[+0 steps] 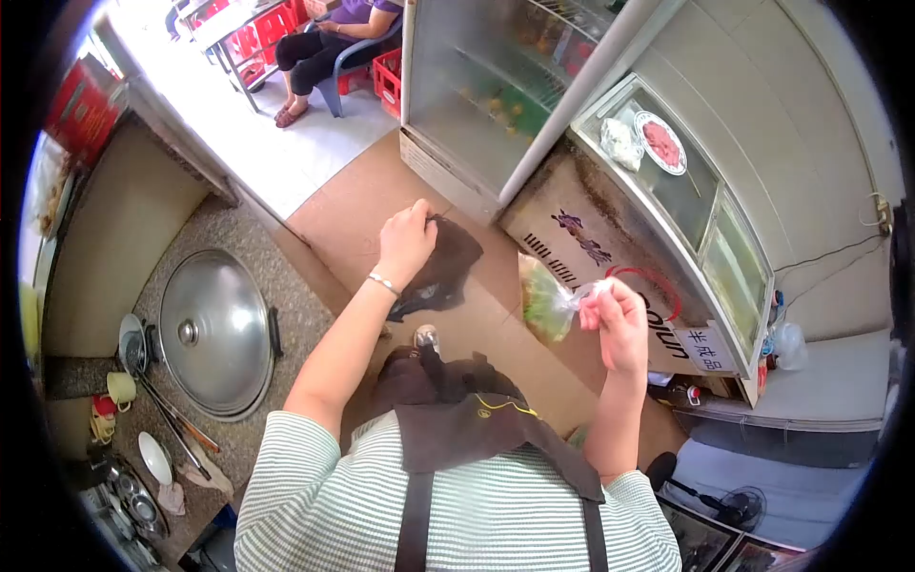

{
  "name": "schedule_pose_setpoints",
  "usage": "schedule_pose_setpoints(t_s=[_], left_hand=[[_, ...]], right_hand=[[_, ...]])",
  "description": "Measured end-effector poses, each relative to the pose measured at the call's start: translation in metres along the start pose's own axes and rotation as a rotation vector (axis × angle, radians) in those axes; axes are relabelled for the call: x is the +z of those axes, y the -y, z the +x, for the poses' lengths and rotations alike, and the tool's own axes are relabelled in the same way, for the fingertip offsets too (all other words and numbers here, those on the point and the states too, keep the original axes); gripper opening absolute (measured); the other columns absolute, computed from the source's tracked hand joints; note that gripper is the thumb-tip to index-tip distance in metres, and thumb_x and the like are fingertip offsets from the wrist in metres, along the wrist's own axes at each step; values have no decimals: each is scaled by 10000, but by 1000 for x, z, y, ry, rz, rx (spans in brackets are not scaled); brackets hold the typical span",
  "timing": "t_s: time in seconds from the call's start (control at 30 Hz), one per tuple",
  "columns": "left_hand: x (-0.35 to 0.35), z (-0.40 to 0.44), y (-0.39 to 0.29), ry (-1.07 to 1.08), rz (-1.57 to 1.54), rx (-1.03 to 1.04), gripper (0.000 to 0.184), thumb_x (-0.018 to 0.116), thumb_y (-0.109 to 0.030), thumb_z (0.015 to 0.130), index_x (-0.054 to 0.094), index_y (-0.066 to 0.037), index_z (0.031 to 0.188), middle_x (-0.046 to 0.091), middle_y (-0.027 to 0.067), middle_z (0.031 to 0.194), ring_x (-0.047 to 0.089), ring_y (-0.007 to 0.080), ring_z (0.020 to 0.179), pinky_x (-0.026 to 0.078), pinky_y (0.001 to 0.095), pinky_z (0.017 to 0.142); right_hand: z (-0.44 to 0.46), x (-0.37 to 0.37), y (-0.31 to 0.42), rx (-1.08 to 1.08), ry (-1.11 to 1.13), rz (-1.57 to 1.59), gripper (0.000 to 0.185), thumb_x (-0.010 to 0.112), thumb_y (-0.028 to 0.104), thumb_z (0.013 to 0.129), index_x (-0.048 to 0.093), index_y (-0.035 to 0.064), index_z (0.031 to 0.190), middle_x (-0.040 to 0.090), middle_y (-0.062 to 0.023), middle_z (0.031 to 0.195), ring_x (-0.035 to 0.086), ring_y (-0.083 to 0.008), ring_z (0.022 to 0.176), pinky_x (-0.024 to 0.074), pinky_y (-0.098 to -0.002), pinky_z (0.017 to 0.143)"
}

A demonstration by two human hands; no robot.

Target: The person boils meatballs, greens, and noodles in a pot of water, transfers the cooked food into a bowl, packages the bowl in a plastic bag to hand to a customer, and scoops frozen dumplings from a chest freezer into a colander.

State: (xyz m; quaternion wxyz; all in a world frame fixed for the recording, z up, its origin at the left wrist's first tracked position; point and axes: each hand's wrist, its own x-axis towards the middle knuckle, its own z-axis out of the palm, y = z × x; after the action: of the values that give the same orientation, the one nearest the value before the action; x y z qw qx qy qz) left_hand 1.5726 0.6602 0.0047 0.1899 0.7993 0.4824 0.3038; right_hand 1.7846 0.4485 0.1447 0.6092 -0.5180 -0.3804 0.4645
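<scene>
My left hand (408, 240) is closed on the top of a thin black plastic bag (446, 265), which hangs down over the brown floor. A bracelet circles that wrist. In my right hand (618, 319), the fingers pinch the gathered neck of a clear plastic bag (547, 303) with something green and leafy inside; its exact kind cannot be made out. The clear bag dangles in front of the display freezer, apart from the black one.
At left, a counter (224, 224) carries a large lidded pan (217, 334) and utensils. A display freezer (610, 248) with a plate of pink meat (660, 143) stands at right, beside a glass-door fridge (496, 95). A seated person (329, 48) is beyond the doorway.
</scene>
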Motion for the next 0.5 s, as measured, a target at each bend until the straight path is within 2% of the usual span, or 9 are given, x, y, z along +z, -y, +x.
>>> schedule_pose_setpoints(t_s=[0.03, 0.13, 0.23, 0.27, 0.33, 0.37, 0.43, 0.47, 0.5], left_hand=[[17, 13, 4, 16, -4, -4, 140, 621, -130, 783, 586, -44, 888, 636, 147, 797, 615, 341, 760, 483, 421, 676], [64, 60, 7, 132, -371, -52, 226, 648, -124, 768, 608, -23, 966, 638, 162, 771, 629, 308, 712, 504, 361, 664], [68, 101, -11, 420, -577, -147, 285, 659, -92, 794, 587, -25, 1061, 618, 49, 745, 583, 134, 689, 476, 280, 660], [62, 116, -15, 413, -578, -147, 285, 659, -92, 794, 587, -25, 1061, 618, 49, 745, 583, 134, 689, 476, 280, 660], [45, 141, -22, 798, -981, -52, 416, 670, -135, 784, 560, -59, 1178, 632, 107, 860, 591, 143, 852, 477, 309, 791], [34, 147, -29, 831, -1099, -20, 358, 656, -109, 804, 583, -54, 1150, 607, 88, 883, 540, 98, 868, 454, 278, 818], [26, 169, -30, 828, -883, 85, 255, 647, -93, 814, 619, -44, 1063, 604, 66, 833, 534, 108, 802, 460, 277, 775], [36, 180, -20, 734, -831, 11, 188, 656, -109, 819, 639, -38, 993, 599, 55, 780, 535, 115, 745, 464, 296, 711], [43, 186, -9, 714, -815, -4, 188, 656, -109, 819, 639, -38, 993, 599, 55, 780, 535, 115, 745, 464, 296, 711]], right_hand=[[18, 2, 11, 13, -10, 0, 179, 552, 165, 907, 562, 25, 796, 548, -17, 677, 501, -82, 599, 419, -229, 588], [77, 6, 31, 96, 110, 27, 212, 543, 170, 918, 578, 25, 767, 549, -7, 657, 497, -68, 569, 404, -209, 537], [149, 3, 15, 170, 195, 6, 215, 549, 186, 919, 592, 29, 778, 564, 4, 677, 505, -62, 588, 401, -201, 552], [174, 6, 7, 185, 209, -13, 212, 552, 191, 917, 595, 33, 783, 566, 8, 680, 507, -61, 598, 402, -199, 559], [222, 13, -3, 246, 274, -28, 215, 557, 219, 915, 594, 40, 801, 566, 15, 692, 516, -61, 645, 407, -204, 599], [242, 20, -7, 208, 316, -6, 242, 533, 235, 932, 569, 45, 787, 545, 11, 687, 511, -66, 653, 414, -212, 623], [283, 25, -15, 237, 476, -25, 224, 532, 220, 932, 572, 49, 793, 553, 16, 689, 512, -62, 672, 418, -223, 650], [303, 27, -14, 242, 556, -61, 225, 542, 219, 918, 610, 17, 845, 612, -9, 755, 557, -84, 727, 451, -253, 688], [322, 25, -15, 239, 584, -50, 225, 542, 219, 918, 610, 17, 845, 612, -9, 755, 557, -84, 727, 451, -253, 688]])
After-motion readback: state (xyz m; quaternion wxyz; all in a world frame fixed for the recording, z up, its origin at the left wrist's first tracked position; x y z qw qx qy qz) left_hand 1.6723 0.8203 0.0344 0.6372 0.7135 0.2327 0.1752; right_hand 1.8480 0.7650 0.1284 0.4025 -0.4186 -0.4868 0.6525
